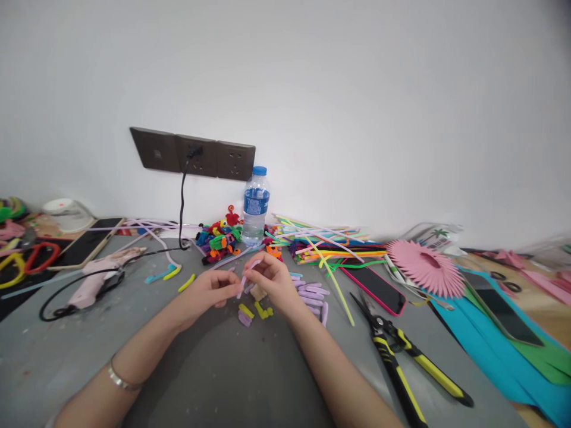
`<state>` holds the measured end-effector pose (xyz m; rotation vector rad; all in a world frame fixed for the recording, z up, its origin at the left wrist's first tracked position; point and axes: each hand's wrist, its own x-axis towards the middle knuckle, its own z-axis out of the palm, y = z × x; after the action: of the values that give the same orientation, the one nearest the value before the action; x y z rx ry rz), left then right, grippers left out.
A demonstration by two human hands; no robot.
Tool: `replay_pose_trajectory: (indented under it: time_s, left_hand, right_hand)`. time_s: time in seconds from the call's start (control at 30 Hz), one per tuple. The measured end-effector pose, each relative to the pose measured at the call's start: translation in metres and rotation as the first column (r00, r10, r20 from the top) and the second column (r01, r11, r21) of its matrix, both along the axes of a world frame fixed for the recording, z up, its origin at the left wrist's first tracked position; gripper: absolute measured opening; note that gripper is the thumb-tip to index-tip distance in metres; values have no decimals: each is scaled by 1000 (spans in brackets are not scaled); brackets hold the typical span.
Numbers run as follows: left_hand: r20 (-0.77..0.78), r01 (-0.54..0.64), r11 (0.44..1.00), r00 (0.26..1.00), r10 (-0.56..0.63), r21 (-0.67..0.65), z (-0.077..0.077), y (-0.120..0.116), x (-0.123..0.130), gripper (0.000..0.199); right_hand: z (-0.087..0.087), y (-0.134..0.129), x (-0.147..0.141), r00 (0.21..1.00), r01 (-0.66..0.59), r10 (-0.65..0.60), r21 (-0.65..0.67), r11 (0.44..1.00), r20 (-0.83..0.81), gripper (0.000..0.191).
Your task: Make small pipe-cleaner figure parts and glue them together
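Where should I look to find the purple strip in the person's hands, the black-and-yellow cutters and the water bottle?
Purple strip (243,282), head view: its exposed middle.
Black-and-yellow cutters (379,323), head view: the pivot.
Water bottle (256,203), head view: the blue label.

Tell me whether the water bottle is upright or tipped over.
Upright: the water bottle stands nearly vertical by the wall, its blue cap at the top.

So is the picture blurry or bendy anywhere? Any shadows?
Head view: slightly soft, print on the bottle can't be read and the lilac piece has soft edges; head view: the far-right phone seems stretched, perhaps by a wide lens; head view: the grey table darkens at bottom middle, probably shadow.
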<state>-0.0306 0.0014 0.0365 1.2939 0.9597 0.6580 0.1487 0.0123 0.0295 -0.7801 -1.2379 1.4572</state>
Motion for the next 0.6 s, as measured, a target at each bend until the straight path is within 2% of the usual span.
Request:
replay_pose_trajectory:
  time_s: [0.23, 0.33, 0.4, 0.47, 0.6]
  left_hand:
    - [-44, 1, 1000, 999, -1, 12, 6, 0, 1, 36]
    - [-116, 10, 994, 993, 3, 113, 8, 0, 1, 37]
    - [-203, 45, 967, 979, 7, 250, 6, 0, 1, 32]
    - [-291, 131, 919, 956, -18, 373, 2, 0, 1, 24]
    - [-390, 247, 848, 919, -52, 469, -7, -1, 1, 18]
  right_hand:
    - [-2, -1, 0, 1000, 14, -15, 32, 999, 18, 30]
    - [-3, 1, 3, 999, 29, -30, 41, 999, 26, 29]
    - [-5, 4, 7, 998, 62, -62, 28, 998, -7, 27]
    - [-7, 8, 11, 993, 100, -100, -1, 995, -56, 27]
    - [-12, 14, 16, 986, 136, -141, -59, 989, -90, 31]
